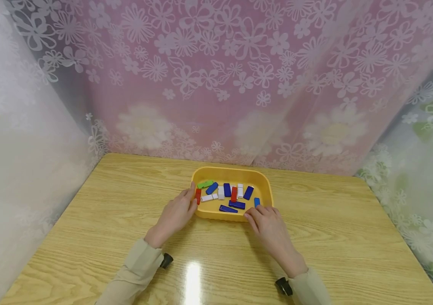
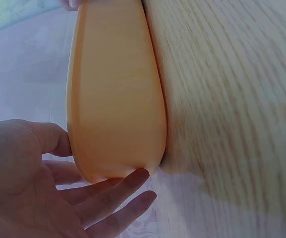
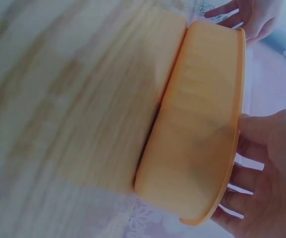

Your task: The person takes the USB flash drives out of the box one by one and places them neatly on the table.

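Note:
A yellow plastic tray point(image 1: 231, 170) with rounded corners stands on the table. Inside it lie several small oblong pieces resembling USB sticks: a green one point(image 1: 205, 184), red ones point(image 1: 234, 194), white ones point(image 1: 209, 198) and blue ones point(image 1: 228, 209). My left hand point(image 1: 176, 216) lies along the tray's left end, its fairly straight fingers against the outer wall and its thumb touching the rim, as the left wrist view shows. At the front right corner my right hand point(image 1: 271, 231) holds the rim, thumb outside and fingers reaching over it. The fingers partly cover a light blue piece point(image 1: 256, 202).
The wood-grain table point(image 1: 338, 228) extends on both sides of the tray and in front of it. A pink flowered curtain point(image 1: 209, 84) hangs directly behind the table. Pale curtains flank it at left point(image 1: 22, 140) and right point(image 1: 418, 190).

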`<control>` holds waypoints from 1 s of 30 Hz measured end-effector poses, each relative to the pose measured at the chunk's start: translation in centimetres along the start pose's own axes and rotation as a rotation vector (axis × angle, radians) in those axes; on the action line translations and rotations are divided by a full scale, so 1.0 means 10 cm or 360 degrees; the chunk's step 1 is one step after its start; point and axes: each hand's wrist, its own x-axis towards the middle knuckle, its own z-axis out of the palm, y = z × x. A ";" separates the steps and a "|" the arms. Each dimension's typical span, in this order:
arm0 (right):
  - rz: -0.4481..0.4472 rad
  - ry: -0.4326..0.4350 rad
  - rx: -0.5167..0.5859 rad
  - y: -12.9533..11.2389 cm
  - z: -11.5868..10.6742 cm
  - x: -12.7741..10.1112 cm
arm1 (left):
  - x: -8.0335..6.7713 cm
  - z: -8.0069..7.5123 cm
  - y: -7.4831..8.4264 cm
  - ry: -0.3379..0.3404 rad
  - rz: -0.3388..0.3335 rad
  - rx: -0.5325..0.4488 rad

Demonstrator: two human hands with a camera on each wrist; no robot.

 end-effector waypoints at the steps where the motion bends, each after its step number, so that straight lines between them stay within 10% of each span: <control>1: 0.0002 -0.0004 -0.0011 0.00 0.00 0.00 | 0.00 0.00 0.00 0.0000 -0.0001 0.0001; 20: -0.0002 -0.0023 -0.0066 -0.02 -0.01 0.01 | 0.26 -0.09 0.17 0.0299 0.0104 0.0064; 30: 0.0011 -0.0034 -0.0073 -0.03 -0.01 0.01 | 0.55 0.07 0.36 0.0006 0.0197 0.0214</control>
